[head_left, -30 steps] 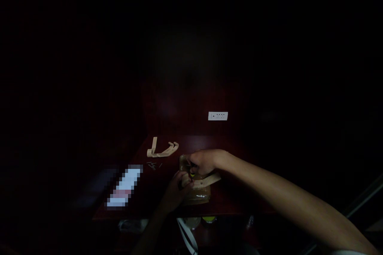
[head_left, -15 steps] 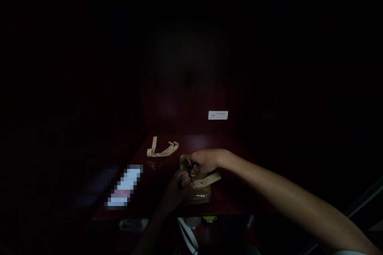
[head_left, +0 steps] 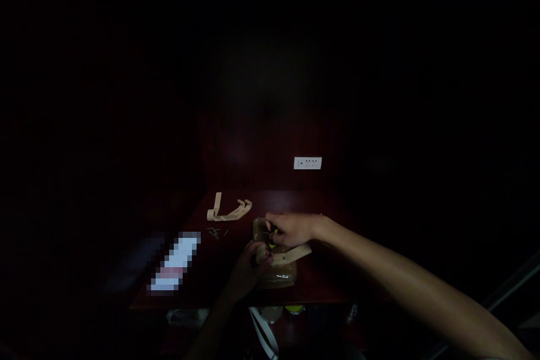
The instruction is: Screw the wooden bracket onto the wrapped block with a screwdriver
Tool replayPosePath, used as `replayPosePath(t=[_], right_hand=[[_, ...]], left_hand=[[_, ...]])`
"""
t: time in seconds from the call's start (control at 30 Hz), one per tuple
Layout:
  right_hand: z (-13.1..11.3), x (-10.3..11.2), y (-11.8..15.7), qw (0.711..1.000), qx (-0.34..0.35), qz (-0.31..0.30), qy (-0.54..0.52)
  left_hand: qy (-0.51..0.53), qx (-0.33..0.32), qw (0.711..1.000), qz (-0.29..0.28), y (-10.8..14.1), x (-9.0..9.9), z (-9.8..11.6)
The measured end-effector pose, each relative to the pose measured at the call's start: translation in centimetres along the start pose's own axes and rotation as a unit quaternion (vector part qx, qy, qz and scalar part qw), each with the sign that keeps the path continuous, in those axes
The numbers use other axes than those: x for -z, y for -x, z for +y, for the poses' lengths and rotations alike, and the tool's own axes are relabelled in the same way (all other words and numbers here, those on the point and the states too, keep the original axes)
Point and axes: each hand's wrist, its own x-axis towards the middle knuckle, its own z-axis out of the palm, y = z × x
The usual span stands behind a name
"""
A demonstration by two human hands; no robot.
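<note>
My left hand (head_left: 248, 271) grips the left end of a curved pale wooden piece (head_left: 291, 256) that has a small hole in it. Under this piece lies a brown package in shiny clear wrap (head_left: 280, 277). Just above, my right hand (head_left: 295, 229) is closed around a small yellow and black tool (head_left: 273, 240), mostly hidden by the fingers. The tool is near the end of the wooden piece; its tip is too dark to make out.
Farther back on the dark red table (head_left: 274, 198) lie other pale wooden pieces (head_left: 230, 216), with several small screws or pins (head_left: 215, 232) in front. A blurred bright rectangle (head_left: 175, 264) is at the left. A white socket (head_left: 307, 163) is on the back wall.
My right hand has shifted slightly to the right and its wrist has turned a little, showing more of the yellow tool. My left hand and the wooden piece have hardly moved.
</note>
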Motion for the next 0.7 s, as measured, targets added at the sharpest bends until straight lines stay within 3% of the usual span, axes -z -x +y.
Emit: replayPosePath(t=[0.3,0.7], right_hand=[[-0.2,0.3,0.2,1.000,0.004,0.017,0.015],[-0.1,-1.8,0.9,0.989,0.030,0.098,-0.105]], left_hand=[[-0.013,0.007,1.000,-0.004,0.1,0.2,0.7],[-0.006,0.014,1.000,0.007,0.0,0.0,0.4]])
